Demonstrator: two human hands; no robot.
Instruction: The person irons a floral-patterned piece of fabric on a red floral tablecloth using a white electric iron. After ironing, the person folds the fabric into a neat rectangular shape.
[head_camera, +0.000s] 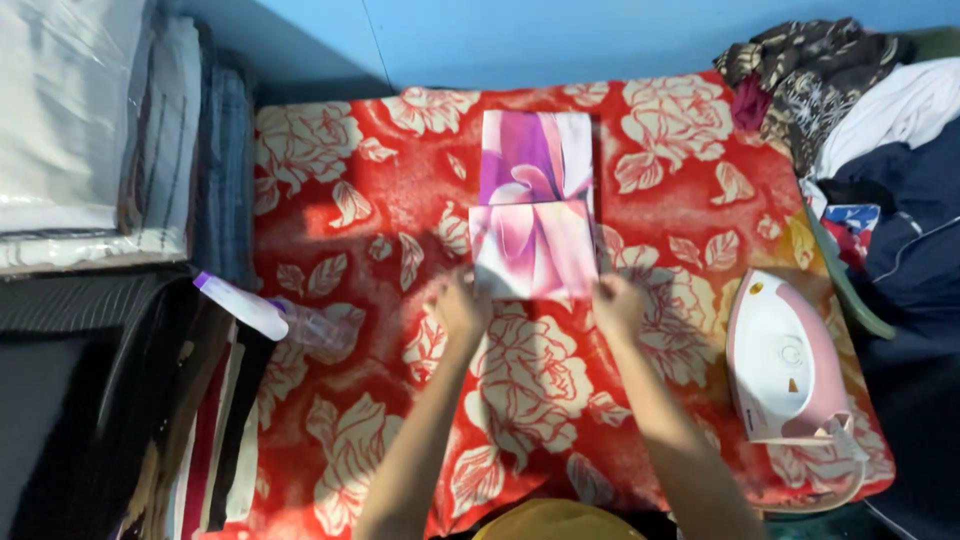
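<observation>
Folded cloth (535, 205), pink and purple with a flower print, lies just ahead of your hands with its long axis running straight away from you, its near end doubled back. Your left hand (458, 305) pinches its near left corner and your right hand (617, 303) its near right corner. An iron (790, 360) stands right of your right hand, a spray bottle (262, 312) left of your left.

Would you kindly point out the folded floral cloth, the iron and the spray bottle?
folded floral cloth (535, 205): head view, centre of top panel.
iron (785, 360): head view, white body.
spray bottle (262, 312): head view, middle of the bottle.
</observation>
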